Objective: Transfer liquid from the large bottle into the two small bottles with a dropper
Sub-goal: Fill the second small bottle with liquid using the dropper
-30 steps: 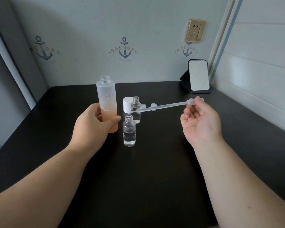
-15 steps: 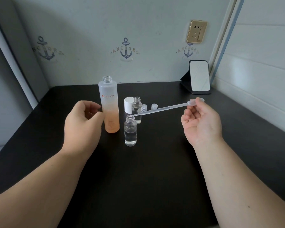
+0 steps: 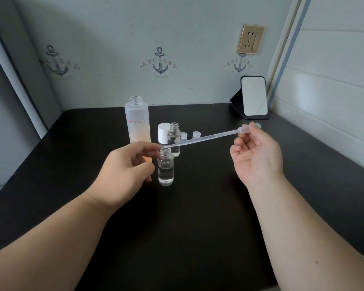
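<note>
The tall frosted large bottle [image 3: 137, 122] stands uncapped at mid-table, with peach liquid in its lower part. To its right, the near small bottle [image 3: 166, 169] holds clear liquid. My left hand [image 3: 128, 166] holds it from the left, index finger at the neck and thumb on the side. The far small bottle [image 3: 174, 139] stands open just behind it. My right hand [image 3: 256, 152] pinches the bulb of the clear plastic dropper [image 3: 208, 137]. The dropper slants down to the left, and its tip is at the near bottle's mouth.
A white cap [image 3: 163, 132] stands beside the far small bottle, with two small clear caps [image 3: 183, 136] [image 3: 196, 135] behind to the right. A small standing mirror [image 3: 254, 97] sits at the back right corner of the black table [image 3: 198, 227]. Walls close in at the back and right.
My left hand let go of the large bottle and moved right to the near small bottle. The dropper tip dropped from over the far bottles to the near bottle's mouth.
</note>
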A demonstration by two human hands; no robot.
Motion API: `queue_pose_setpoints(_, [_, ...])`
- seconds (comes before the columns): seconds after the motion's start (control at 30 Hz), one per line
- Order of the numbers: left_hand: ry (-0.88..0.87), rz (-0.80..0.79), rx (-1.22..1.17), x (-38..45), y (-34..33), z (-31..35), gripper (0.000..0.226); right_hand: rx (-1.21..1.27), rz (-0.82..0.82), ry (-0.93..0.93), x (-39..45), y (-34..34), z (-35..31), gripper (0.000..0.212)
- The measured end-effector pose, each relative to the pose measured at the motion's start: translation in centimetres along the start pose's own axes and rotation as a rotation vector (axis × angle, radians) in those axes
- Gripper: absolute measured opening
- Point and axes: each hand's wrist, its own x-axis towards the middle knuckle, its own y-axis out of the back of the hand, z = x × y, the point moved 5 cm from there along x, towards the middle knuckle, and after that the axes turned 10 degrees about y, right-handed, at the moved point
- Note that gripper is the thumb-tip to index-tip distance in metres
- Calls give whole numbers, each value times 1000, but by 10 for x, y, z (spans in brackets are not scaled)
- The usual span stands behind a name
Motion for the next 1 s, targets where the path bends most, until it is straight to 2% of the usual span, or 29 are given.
queue_pose_setpoints(0.1, [3, -119, -4, 1, -8, -2, 49, 1, 2, -5, 0, 0, 0, 28])
queue_pose_setpoints(0.2, [8, -187, 58, 3, -14, -4, 40, -3, 5, -8, 0, 0, 0, 31])
queue_pose_setpoints(0.33, [1, -113, 249, 8, -14, -8, 30, 23, 17, -10, 0, 0, 0, 27])
queue_pose_setpoints(0.43, [-2, -67, 297, 10, -13, -9, 24, 25, 20, -7, 0, 0, 0, 23])
queue_pose_setpoints(0.53, [-36, -62, 306, 7, -14, -5, 31, 31, 20, -2, 1, 0, 0, 26])
queue_pose_setpoints(1.0, [-7, 3, 265, 10, -10, -10, 25, 46, 19, 22, 1, 0, -1, 20])
